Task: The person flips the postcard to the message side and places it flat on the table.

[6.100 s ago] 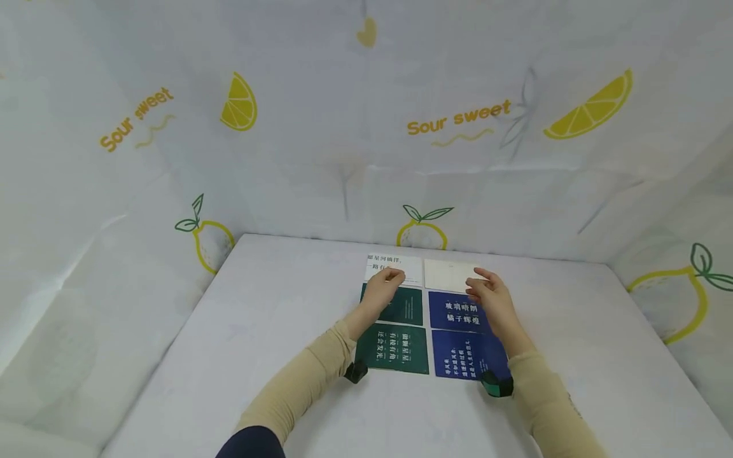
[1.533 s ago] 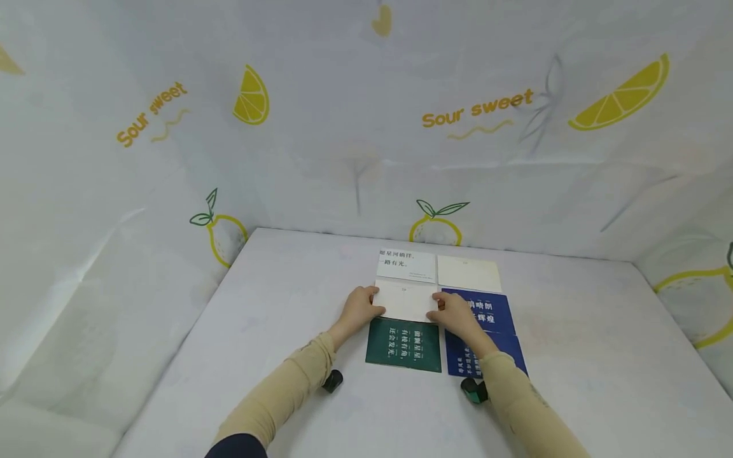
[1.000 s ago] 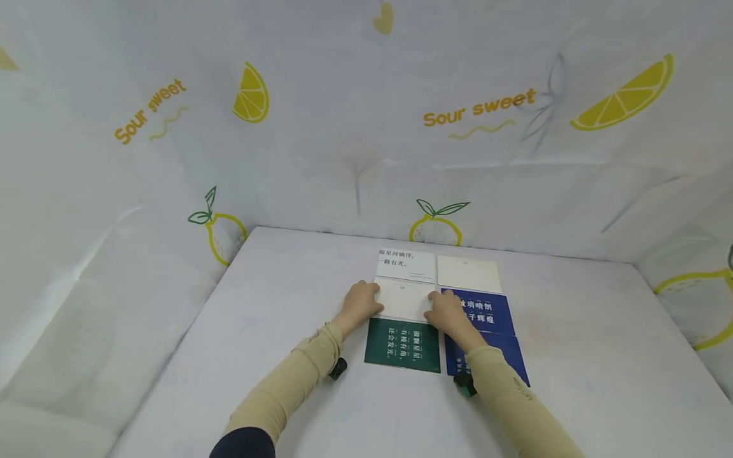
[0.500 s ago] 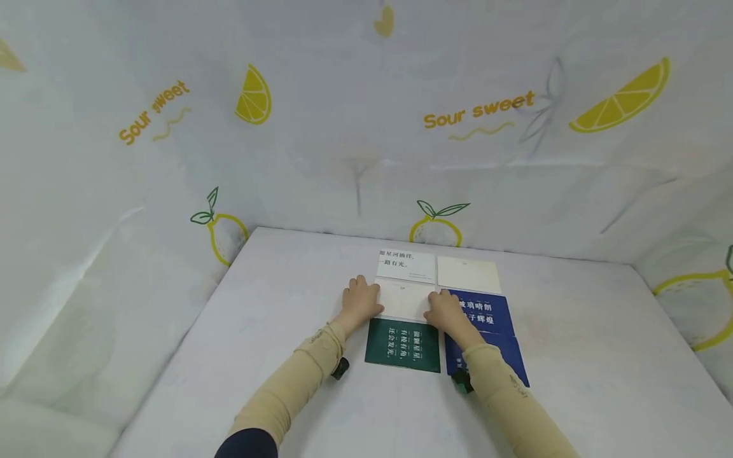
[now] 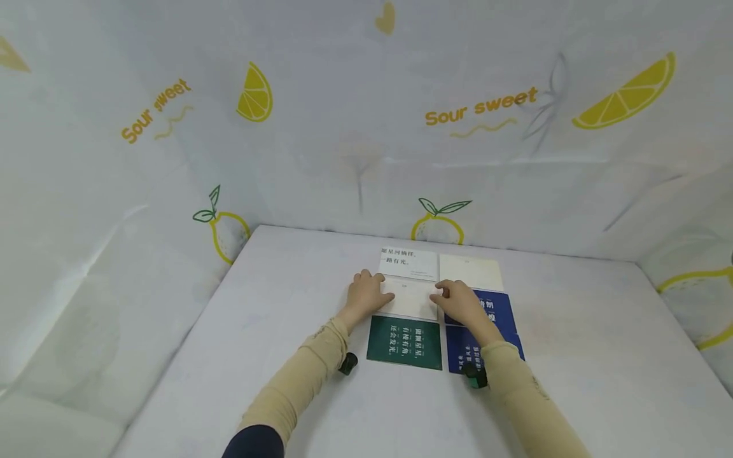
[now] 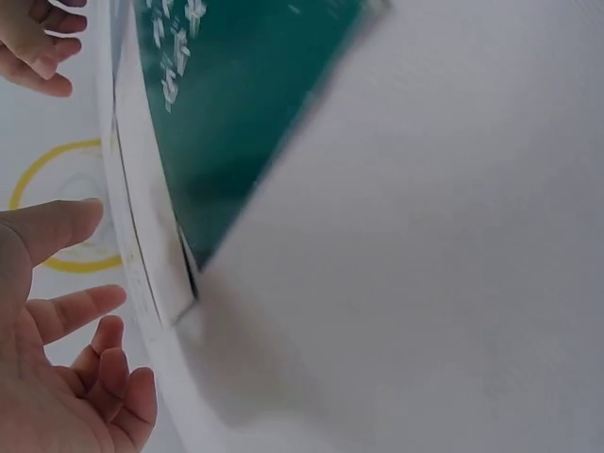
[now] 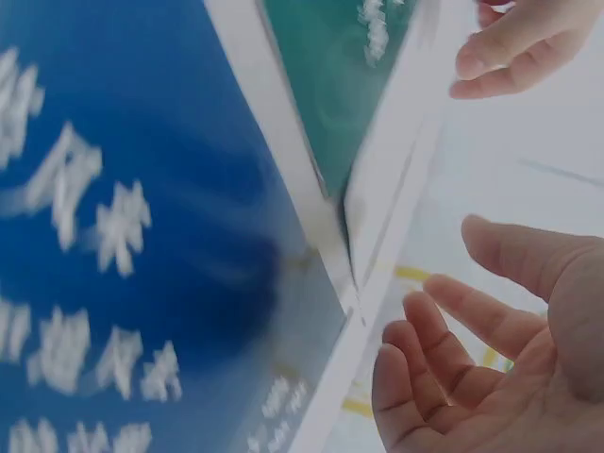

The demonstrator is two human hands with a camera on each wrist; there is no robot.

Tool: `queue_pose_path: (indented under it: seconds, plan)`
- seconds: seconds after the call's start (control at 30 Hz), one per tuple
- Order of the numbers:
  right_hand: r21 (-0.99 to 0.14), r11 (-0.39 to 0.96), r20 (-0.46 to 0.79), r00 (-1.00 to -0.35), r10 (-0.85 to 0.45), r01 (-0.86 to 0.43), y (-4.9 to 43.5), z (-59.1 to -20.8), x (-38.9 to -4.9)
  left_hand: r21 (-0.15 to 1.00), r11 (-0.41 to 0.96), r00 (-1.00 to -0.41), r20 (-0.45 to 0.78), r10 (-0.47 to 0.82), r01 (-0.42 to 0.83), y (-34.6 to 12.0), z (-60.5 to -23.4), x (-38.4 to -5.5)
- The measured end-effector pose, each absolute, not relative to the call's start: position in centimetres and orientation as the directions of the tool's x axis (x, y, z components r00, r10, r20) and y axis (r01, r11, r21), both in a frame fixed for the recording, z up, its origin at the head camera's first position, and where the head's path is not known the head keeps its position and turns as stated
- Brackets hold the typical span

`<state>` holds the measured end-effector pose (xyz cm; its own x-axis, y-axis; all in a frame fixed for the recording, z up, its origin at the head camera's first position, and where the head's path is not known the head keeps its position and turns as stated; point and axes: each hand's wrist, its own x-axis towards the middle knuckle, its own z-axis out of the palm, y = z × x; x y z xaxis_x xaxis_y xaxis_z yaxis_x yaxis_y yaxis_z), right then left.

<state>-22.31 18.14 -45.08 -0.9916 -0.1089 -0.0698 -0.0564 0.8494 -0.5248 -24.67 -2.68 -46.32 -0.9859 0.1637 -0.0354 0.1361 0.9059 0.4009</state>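
Observation:
A cream postcard lies in the middle of the left column, its mostly blank side up. My left hand hovers over its left edge, thumb and fingers apart and nothing between them. Just beyond the card's right edge, my right hand is raised with loosely bent fingers, also holding nothing. Both wrist views show the left palm and the right palm bare. Below the cream card is a green postcard with white lettering. The right hand partly covers a dark blue postcard.
A white postcard with black lettering and another cream postcard form the back row. A second blue postcard lies at the front right, partly under the right forearm. A lemon-print cloth hangs behind the white table.
Earlier the middle-left postcard showed green; now its cream side faces up. Both hands held its side edges, then let go and lifted off, the right one shifting rightward.

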Motion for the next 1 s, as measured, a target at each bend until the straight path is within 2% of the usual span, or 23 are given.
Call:
queue_pose_path:
  seconds: [0.2, 0.3, 0.5, 0.77, 0.93, 1.0]
  plan:
    - [-0.55, 0.834, -0.079, -0.991, -0.108, -0.047, 20.4, -43.9, -21.0, 0.479, 0.857, -0.978, 0.018, 0.21, 0.193, -0.7, -45.8, -24.0]
    - [-0.553, 0.832, -0.079, -0.991, -0.105, -0.045, 21.7, -43.4, -20.3, 0.554, 0.805, -0.971, 0.032, 0.236, 0.214, 0.6, -45.8, -23.5]
    - [-0.564, 0.826, -0.094, -0.994, -0.051, 0.011, 24.6, -42.7, -18.8, 0.708, 0.671, -0.946, -0.011, 0.325, 0.222, 3.3, -45.8, -22.3]
    - [-0.559, 0.814, -0.218, -0.975, 0.037, 0.156, 27.6, -43.3, -17.7, 0.784, 0.606, -0.909, -0.146, 0.389, 0.133, 6.2, -46.9, -20.9]
    - [-0.573, 0.779, -0.317, -0.946, 0.074, 0.253, 28.7, -44.2, -17.6, 0.851, 0.524, -0.896, -0.227, 0.382, 0.008, 7.1, -46.9, -20.5]
    - [-0.582, 0.768, -0.319, -0.944, 0.088, 0.268, 29.0, -44.5, -17.5, 0.871, 0.489, -0.894, -0.253, 0.369, -0.045, 7.3, -46.9, -20.4]
